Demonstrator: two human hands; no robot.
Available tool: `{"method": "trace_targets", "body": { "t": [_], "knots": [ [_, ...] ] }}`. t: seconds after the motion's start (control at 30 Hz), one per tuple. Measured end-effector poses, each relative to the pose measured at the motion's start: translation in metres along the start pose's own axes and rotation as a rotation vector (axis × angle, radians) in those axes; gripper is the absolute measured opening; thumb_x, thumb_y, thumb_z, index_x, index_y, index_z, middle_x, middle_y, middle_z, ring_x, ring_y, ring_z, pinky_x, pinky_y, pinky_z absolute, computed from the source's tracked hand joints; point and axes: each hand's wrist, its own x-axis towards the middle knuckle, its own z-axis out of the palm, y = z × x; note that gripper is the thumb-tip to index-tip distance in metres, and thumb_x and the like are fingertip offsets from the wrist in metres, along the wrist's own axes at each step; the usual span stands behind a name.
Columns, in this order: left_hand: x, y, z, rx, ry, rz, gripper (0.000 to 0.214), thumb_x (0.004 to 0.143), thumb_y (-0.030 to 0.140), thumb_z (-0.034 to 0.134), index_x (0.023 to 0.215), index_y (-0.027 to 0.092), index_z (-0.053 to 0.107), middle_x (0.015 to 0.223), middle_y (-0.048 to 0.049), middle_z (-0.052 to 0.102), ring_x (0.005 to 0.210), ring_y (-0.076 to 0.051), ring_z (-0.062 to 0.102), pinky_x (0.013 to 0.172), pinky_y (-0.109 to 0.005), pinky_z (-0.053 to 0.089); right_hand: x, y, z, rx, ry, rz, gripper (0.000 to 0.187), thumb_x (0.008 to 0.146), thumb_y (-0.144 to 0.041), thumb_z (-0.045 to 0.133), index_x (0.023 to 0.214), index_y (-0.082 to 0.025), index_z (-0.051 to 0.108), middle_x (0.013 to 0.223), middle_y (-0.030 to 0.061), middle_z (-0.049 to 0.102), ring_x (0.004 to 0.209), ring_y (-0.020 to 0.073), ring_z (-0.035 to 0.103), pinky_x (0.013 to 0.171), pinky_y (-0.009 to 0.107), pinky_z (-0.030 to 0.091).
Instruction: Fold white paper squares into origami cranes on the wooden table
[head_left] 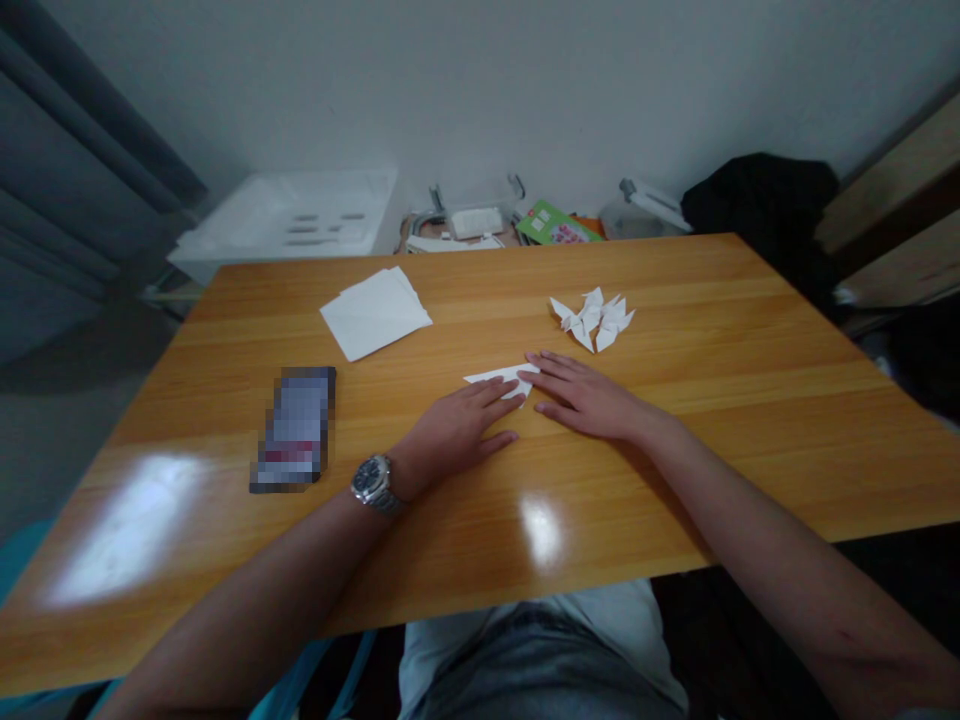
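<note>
A small folded piece of white paper (504, 375) lies flat on the wooden table, partly covered by my fingers. My left hand (459, 428), with a metal watch (373, 480) on its wrist, rests its outstretched fingers on the paper's left and near part. From the other side, my right hand (581, 393) lies palm down with its fingers extended over the paper's right end. Beyond my right hand sits a cluster of folded white paper figures (592, 318). Back to the left is a stack of white paper sheets (376, 312).
A phone with a blurred screen (296, 428) lies left of my watch on the table (750, 400). Past the far edge stand a white plastic bin (300, 215), a green booklet (556, 224) and assorted items against the wall. A dark bundle (761, 205) is at the back right.
</note>
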Motion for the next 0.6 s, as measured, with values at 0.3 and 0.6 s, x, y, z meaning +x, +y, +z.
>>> {"method": "trace_targets", "body": {
  "t": [0.3,0.6],
  "knots": [
    [0.0,0.001,0.001,-0.006,-0.018,-0.02,0.057,0.103,0.051,0.047,0.152,0.021,0.047,0.161,-0.0097,0.043,0.15,-0.023,0.039,0.124,-0.039,0.035,0.0,0.002,0.0,-0.087,-0.01,-0.011,0.058,0.104,-0.049,0.046,0.156,-0.023,0.044,0.164,0.0126,0.038,0.152,0.0304,0.036,0.124,0.053,0.031],
    [-0.001,0.002,-0.003,0.003,-0.033,-0.03,0.057,0.103,0.052,0.047,0.152,0.024,0.047,0.161,-0.0086,0.042,0.149,-0.024,0.04,0.123,-0.041,0.036,-0.009,-0.001,-0.001,-0.017,0.078,-0.024,0.057,0.105,-0.046,0.046,0.158,-0.028,0.039,0.169,0.0099,0.029,0.154,0.0284,0.031,0.123,0.053,0.033]
  ]
}}
